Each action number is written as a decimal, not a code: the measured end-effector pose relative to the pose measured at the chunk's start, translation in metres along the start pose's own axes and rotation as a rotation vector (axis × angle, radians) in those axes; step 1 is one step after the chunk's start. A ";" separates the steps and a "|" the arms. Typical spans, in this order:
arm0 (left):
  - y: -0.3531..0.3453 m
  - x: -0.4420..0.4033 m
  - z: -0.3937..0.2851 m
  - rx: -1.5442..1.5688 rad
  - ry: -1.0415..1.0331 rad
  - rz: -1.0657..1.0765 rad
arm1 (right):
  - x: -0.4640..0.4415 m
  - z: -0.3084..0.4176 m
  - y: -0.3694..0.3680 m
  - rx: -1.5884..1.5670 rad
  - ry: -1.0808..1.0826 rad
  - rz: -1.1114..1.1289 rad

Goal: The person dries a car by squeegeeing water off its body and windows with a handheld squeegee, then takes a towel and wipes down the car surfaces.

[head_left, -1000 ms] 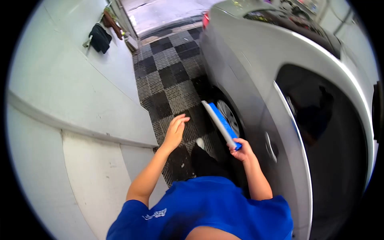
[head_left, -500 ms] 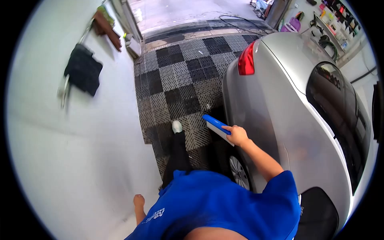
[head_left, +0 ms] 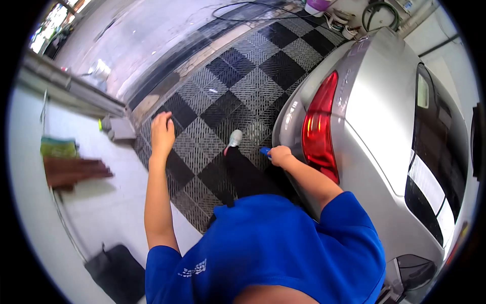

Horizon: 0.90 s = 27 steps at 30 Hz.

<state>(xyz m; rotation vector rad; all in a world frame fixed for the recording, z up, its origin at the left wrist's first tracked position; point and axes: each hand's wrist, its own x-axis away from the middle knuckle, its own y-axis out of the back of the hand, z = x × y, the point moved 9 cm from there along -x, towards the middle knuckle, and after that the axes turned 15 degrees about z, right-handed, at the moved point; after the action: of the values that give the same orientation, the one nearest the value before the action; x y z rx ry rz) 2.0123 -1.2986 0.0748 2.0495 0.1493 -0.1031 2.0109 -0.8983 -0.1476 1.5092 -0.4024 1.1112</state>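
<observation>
currently, in the head view, the bare right hand (head_left: 280, 155) is folded into a fist around a blue, plastic-looking hand tool (head_left: 265, 151). only a short blue end is exposed; the remainder is concealed by the hand or lost in the shadow below it. the exposed end projects from the finger side of the fist, toward the left of the view and away from the red, elongated tail lamp (head_left: 320, 126). its visible edge slopes from upper left to lower right, into the palm. the full length and long axis of the tool cannot be determined.

the governing relation is lateral. the silver, glossy-bodied car (head_left: 372, 116) stands on the right-hand side, and its rounded grey rear bumper (head_left: 289, 119) is just beside the fist. the tool therefore lies on the far side of the grip from the lamp. contact between tool and bumper cannot be confirmed. the right hand is the nearer hand to both.

the bare left hand (head_left: 162, 133) is well apart from the car, raised over the black-and-grey checkered, ribbed tile floor (head_left: 243, 76). its fingers are loosely extended with a slight curl; no object is visible in it. a pale, rounded shoe (head_left: 236, 138) is positioned between the two hands, nearer to the tool.
</observation>
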 end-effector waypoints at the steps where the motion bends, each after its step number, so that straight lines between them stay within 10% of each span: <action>1: 0.002 -0.045 -0.007 0.024 -0.006 0.005 | -0.031 -0.013 0.010 -0.029 -0.026 0.036; 7: -0.128 -0.179 0.153 0.088 0.065 0.238 | -0.140 -0.095 0.076 -0.274 -0.235 0.117; 9: -0.201 -0.134 0.227 -0.031 0.445 0.681 | -0.145 -0.131 0.107 -0.315 -0.248 0.163; 12: -0.299 -0.026 0.299 -0.427 0.239 1.512 | -0.155 -0.199 0.162 -0.417 -0.231 0.217; 20: -0.397 -0.307 0.243 -0.170 0.371 1.446 | -0.203 -0.416 0.325 -0.484 -0.476 0.080; 24: -0.446 -0.596 0.258 -0.471 0.153 1.330 | -0.225 -0.557 0.400 -0.445 -0.718 0.023; 27: -0.460 -0.924 0.180 -0.302 0.261 0.791 | -0.222 -0.660 0.446 -0.481 -0.851 -0.135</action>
<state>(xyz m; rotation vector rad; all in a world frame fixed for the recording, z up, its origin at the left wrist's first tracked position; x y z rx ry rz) 1.0279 -1.3037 -0.2839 1.6812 -0.4613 0.6381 1.2868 -0.4990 -0.1427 1.4737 -1.0455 0.1789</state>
